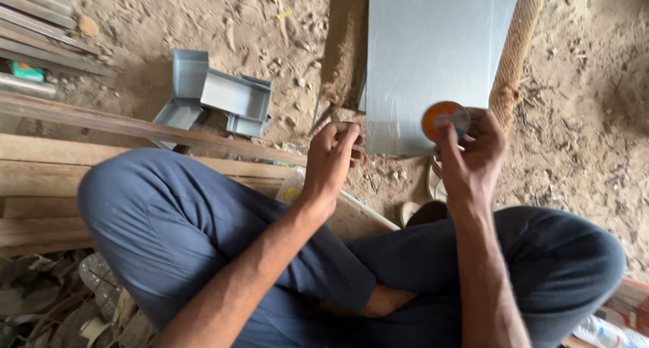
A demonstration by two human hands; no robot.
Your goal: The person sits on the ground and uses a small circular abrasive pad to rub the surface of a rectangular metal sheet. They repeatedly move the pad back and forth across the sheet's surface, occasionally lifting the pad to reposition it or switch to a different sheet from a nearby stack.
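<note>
The right hand (473, 155) pinches a small round orange-and-silver tape measure (445, 118) between thumb and fingers, held over the lower edge of a smooth, flat grey metal sheet (433, 50) lying on gritty sand. The left hand (331, 158) is curled closed just beside it; what it grips I cannot tell. Folded grey metal channels (216, 94) lie near rough wooden planks (40, 179).

A seated person in blue trousers (169, 226) looks down at sandy ground. The right hand (473, 155) grips a small round orange tape measure (444, 118) over a grey metal sheet (426, 43). The left hand (331, 158) — fingers curled — hovers beside it. Folded metal channels (216, 94) lie near wooden planks (40, 179).
</note>
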